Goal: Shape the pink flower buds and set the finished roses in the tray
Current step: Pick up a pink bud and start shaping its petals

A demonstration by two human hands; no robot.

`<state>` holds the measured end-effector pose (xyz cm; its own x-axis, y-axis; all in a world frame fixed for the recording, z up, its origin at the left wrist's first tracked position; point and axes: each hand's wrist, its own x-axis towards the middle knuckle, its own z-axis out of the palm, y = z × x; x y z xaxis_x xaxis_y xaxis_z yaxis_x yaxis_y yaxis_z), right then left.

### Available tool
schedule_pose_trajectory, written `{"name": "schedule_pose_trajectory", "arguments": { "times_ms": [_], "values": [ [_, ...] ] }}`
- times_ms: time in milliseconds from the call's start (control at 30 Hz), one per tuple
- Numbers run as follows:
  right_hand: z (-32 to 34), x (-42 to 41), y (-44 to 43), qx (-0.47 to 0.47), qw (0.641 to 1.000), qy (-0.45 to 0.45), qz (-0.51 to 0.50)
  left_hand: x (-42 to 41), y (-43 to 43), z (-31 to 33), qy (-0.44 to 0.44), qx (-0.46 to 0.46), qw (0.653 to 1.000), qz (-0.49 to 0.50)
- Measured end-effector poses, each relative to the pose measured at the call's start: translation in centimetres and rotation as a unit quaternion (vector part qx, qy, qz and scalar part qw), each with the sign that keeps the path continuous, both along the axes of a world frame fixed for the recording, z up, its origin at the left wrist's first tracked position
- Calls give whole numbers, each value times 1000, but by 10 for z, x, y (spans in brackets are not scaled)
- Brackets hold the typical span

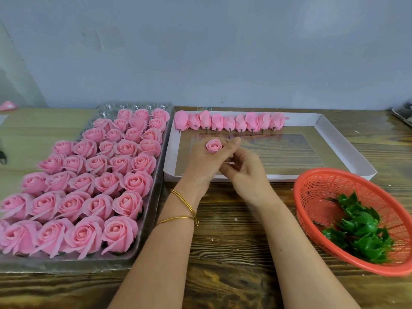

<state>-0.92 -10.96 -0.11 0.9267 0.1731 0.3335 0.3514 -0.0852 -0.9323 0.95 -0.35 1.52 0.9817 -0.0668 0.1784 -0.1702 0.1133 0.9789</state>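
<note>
My left hand (201,161) grips a small pink flower bud (213,145), its petals facing up, above the front left part of the white tray (347,152). My right hand (243,172) sits just below and to the right of it, fingers curled toward the bud's base; what they pinch is hidden. Along the white tray's far edge lies a row of several pink buds (229,122) on their sides. On the left, a clear plastic tray (153,192) is filled with several finished pink roses (89,186).
A red plastic basket (312,188) with several green leaf calyxes (361,228) stands at the right, near the table's front. The wooden table (227,241) runs up to a grey wall. A pink object (7,105) lies at the far left.
</note>
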Motion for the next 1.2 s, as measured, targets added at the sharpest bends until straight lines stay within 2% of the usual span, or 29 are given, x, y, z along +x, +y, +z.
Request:
{"name": "schedule_pose_trajectory", "arguments": {
  "times_ms": [133,467,800,933,1200],
  "values": [
    [2,-1,1,12,1000,1,9,1,0,-1,6,-2,1000,3],
    [-4,3,1,13,997,21,-69,1,-5,2,46,-21,999,13],
    [-2,1,0,3,1000,-15,-1,1,1,-2,-11,-26,1000,-10],
    [1,0,2,-2,1000,-12,5,2,3,-4,-5,-20,1000,5],
    [-3,3,3,-6,998,0,-57,1,-5,0,23,-5,999,25]
  ]
}}
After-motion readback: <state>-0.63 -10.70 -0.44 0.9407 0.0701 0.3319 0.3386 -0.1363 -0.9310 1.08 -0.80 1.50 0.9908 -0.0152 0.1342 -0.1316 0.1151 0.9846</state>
